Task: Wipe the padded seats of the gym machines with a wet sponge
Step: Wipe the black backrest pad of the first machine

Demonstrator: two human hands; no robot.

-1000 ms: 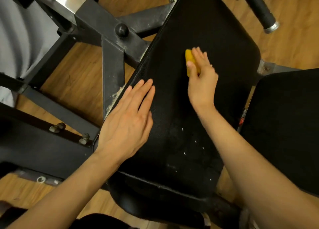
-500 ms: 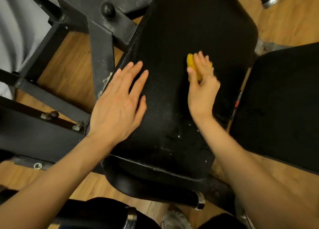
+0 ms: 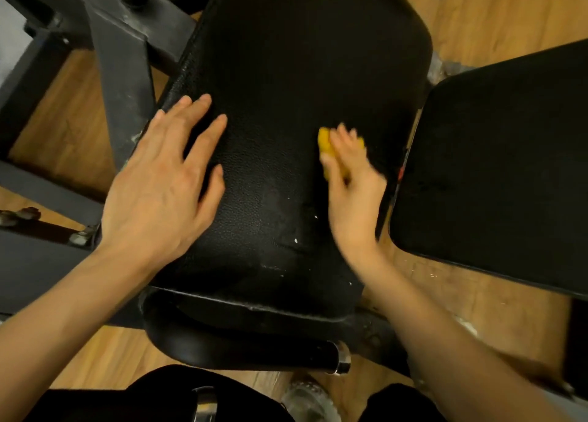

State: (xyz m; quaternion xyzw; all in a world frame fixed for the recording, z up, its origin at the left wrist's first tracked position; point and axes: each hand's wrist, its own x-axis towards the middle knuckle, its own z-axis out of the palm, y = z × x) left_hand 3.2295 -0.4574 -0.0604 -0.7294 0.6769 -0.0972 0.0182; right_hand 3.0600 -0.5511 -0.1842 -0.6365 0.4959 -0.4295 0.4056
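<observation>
A black padded seat (image 3: 286,71) fills the middle of the view, with damp streaks and small white specks on its near half. My left hand (image 3: 162,186) lies flat on the seat's left edge, fingers straight and spread. My right hand (image 3: 353,183) grips a yellow sponge (image 3: 325,141) and presses it onto the right side of the seat; the hand is motion-blurred and covers most of the sponge.
A second black pad (image 3: 502,167) sits close on the right. Grey steel frame bars (image 3: 121,81) run along the left over the wooden floor (image 3: 63,109). A black roller with a chrome end cap (image 3: 340,358) lies below the seat's near edge.
My right hand has drawn the sponge back along the seat toward me. The left hand has stayed flat on the left edge. The view has shifted so the seat sits lower in it.
</observation>
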